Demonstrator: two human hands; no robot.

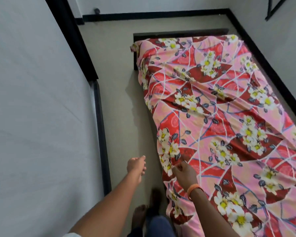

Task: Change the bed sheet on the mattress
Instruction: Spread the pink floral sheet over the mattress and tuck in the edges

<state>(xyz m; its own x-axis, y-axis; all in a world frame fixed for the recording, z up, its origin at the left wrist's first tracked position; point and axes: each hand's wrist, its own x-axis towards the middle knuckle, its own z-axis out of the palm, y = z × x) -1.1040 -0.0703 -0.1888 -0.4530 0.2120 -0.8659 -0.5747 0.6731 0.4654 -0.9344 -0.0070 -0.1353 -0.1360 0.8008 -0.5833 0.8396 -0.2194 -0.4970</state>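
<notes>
At the lower centre of the frame, the right hand (184, 170) is closed and pinches the edge of the flowered sheet (229, 117). The left hand (136, 166) is beside it over the floor (120, 100), loosely half open and holding nothing.

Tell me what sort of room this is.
Probably a small, bare bedroom. A low mattress under a floral sheet lies on the floor in a corner, against plain walls with a black skirting. The right hand pinches the sheet's edge.
</notes>
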